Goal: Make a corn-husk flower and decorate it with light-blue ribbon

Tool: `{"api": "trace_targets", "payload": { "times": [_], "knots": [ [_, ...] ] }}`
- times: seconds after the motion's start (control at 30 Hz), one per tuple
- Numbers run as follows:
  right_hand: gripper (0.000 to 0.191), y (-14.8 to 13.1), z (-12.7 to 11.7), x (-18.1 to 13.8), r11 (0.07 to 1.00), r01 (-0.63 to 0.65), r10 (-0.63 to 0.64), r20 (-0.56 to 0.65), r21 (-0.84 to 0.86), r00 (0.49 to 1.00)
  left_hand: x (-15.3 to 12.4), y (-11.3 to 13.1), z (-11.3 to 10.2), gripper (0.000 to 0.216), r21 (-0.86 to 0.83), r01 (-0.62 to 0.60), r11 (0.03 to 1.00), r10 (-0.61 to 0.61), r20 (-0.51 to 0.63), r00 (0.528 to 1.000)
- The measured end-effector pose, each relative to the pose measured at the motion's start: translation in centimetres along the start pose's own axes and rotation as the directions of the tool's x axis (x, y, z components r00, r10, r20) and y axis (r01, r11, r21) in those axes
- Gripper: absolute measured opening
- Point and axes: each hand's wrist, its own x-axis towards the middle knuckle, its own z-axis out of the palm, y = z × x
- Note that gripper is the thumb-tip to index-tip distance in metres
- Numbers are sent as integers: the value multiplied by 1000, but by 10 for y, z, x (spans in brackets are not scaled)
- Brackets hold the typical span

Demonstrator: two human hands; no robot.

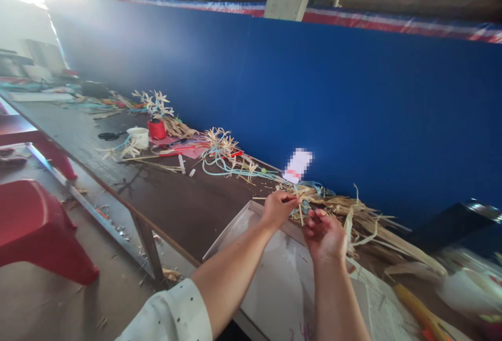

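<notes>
My left hand is closed in a pinch on a thin straw-coloured strip at the far edge of a pale grey board. My right hand is just to its right, fingers curled toward the same strip, touching it. Both hands hover at the edge of a heap of dried husk strips lying along the dark table against the blue wall.
Further left on the table lie straw flowers, pale blue cord, a red cup, a white cup and scissors. A red plastic stool stands on the floor at left. A yellow tool lies at right.
</notes>
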Motion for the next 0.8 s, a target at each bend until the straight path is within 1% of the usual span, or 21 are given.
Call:
{"api": "trace_targets", "payload": {
  "times": [0.2, 0.37, 0.47, 0.53, 0.6, 0.67, 0.73, 0.8],
  "knots": [
    [17, 1, -1, 0, 1000, -7, 8, 27, -29, 1000, 0, 0, 1, 20, -3, 32, 999, -32, 4, 999],
    [18, 1, 2, 0, 998, 52, -52, 8, -44, 999, 0, 1, 1, 18, 1, 63, 998, -63, 6, 998],
    [20, 1, 4, 0, 996, 85, -86, -27, -37, 996, -1, 0, 1, 19, 18, 73, 997, -72, -27, 997],
    [22, 1, 5, 0, 995, 93, -95, -48, -39, 994, -1, -1, 0, 20, 43, 74, 996, -70, -76, 995],
    [25, 0, 4, 0, 992, 122, -123, -56, -28, 991, -1, -4, -1, 20, 72, 47, 996, -37, -135, 990],
    [27, -2, 1, 2, 981, 193, -192, -71, -2, 979, 0, -8, -1, 17, 98, -6, 995, 24, -181, 983],
    [27, -4, -3, 5, 962, 272, -269, -116, 16, 956, 1, -14, 0, 15, 114, -59, 992, 81, -197, 977],
    [25, -8, -7, 8, 946, 325, -320, -174, -1, 931, 2, -19, 3, 13, 125, -92, 988, 115, -197, 974]
  ]
}}
